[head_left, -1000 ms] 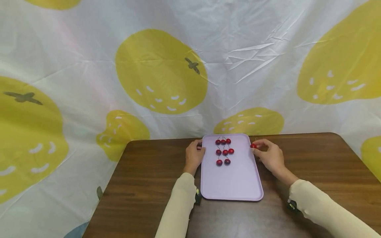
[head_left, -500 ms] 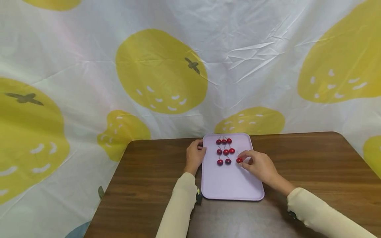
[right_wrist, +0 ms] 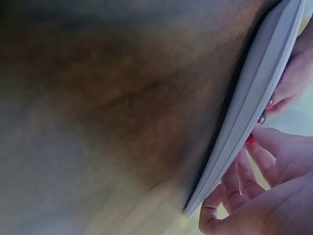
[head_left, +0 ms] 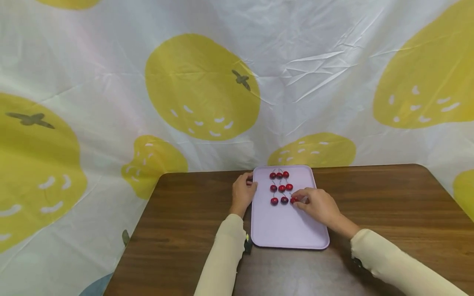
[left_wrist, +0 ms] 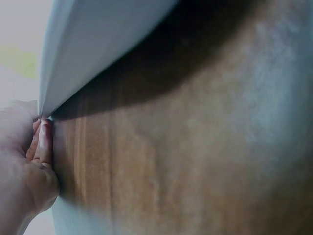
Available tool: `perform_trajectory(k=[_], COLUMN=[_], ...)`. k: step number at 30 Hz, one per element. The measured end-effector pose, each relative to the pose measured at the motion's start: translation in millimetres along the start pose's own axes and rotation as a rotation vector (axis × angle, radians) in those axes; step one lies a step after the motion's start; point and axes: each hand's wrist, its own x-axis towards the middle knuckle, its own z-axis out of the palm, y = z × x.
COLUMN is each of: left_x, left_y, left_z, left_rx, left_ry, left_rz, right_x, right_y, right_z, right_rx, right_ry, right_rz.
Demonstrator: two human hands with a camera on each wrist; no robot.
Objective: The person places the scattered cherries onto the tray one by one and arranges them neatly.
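A lilac tray (head_left: pixel 285 230) lies on the table, bearing red cherries with stems in three rows. In the head view my right hand (head_left: pixel 320 206) pinches a cherry (head_left: pixel 293 200) between thumb and fingers, at the right end of the nearest row. Beside it in that row sit a dark cherry (head_left: pixel 284 200) and a redder one (head_left: pixel 274 201). My left hand (head_left: pixel 243 192) holds the tray's left edge, and the left wrist view shows its thumb and fingers (left_wrist: pixel 45 142) meeting at the rim. In the right wrist view the tray's side wall (right_wrist: pixel 244 107) partly hides the cherries.
The brown wooden table (head_left: pixel 192 222) extends to both sides of the tray. Behind it hangs a white cloth (head_left: pixel 296 82) printed with large yellow fruit. A dark wrist device (head_left: pixel 247 244) shows at the left cuff.
My right hand has carried the cherry from beyond the tray's right edge leftward to the end of the nearest row. The left hand has stayed at the tray's edge.
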Motion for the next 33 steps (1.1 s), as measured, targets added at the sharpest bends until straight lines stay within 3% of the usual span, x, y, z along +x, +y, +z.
perform_trajectory(k=[10,17,25,29,33], left_x=[-3.7,-4.7,-5.4,-7.7,-9.9], left_y=[3.0,-0.3,-8.9,-11.9,-14.7], left_z=[1.1,-2.1,-4.5,0.3,-1.2], left_rx=[0.001,0.000,0.015,0.013,-0.056], left_ry=[-0.006,0.006,-0.006,-0.061,-0.140], left_rz=[0.005,0.031,0.023,-0.037,-0.084], right_x=[0,-4,-27,-48,-67], right_y=[3,0,-12,-11,0], right_z=[1,-2,-19,-29,-38], right_rx=[-0.017,0.040,0.182,0.180,0.146], right_ry=[0.006,0.030,0.186,0.254,0.323], right_rz=[0.016,0.012,0.095,0.115,0.107])
